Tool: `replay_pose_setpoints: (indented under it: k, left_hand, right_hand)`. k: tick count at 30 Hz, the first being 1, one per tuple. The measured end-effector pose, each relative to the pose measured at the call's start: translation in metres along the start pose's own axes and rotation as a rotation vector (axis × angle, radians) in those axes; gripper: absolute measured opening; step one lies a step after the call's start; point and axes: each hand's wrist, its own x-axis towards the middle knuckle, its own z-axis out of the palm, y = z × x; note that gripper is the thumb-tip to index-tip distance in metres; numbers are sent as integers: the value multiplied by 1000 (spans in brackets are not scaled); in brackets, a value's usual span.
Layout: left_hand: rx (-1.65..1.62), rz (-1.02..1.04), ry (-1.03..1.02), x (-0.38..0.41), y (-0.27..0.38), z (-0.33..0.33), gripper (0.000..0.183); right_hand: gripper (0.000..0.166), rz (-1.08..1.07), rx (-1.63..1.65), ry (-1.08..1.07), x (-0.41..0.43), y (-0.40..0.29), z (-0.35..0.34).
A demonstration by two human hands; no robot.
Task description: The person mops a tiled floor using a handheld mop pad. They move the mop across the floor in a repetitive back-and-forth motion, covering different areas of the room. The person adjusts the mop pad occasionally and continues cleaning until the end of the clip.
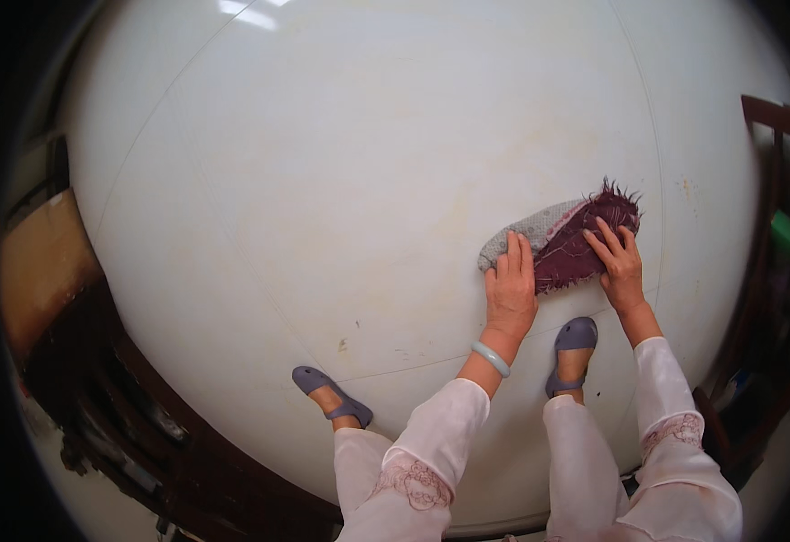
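Note:
A folded cloth lies on the white tiled floor ahead of my right foot. One part of it is grey and patterned point(503, 242); the other is a maroon piece with frayed, fringed edges point(564, 264). My left hand point(511, 291), with a pale bangle on the wrist, holds the cloth near where grey meets maroon, its fingers laid over the top. At the cloth's right end, my right hand point(619, 267) presses on the maroon part with fingers spread and bent. Both palms face down, and their undersides are hidden.
My feet, in purple-grey clogs point(312, 379), stand apart on the pale floor point(368, 190), which has thin joint lines and faint stains. Dark wooden furniture point(185, 467) curves along the left. More dark wooden furniture point(768, 112) stands at right, with a green object point(788, 235) in it.

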Motion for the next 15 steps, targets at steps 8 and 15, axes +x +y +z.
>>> replay_pose_setpoints:
  k: [8,15]
  left_hand:
    - [-54,216,243,30,-30,-56,75]
    - [81,7,401,150,-86,-101,62]
  right_hand:
    - [65,-47,130,226,55,-18,-15]
    - [60,-169,14,98,249,-40,3]
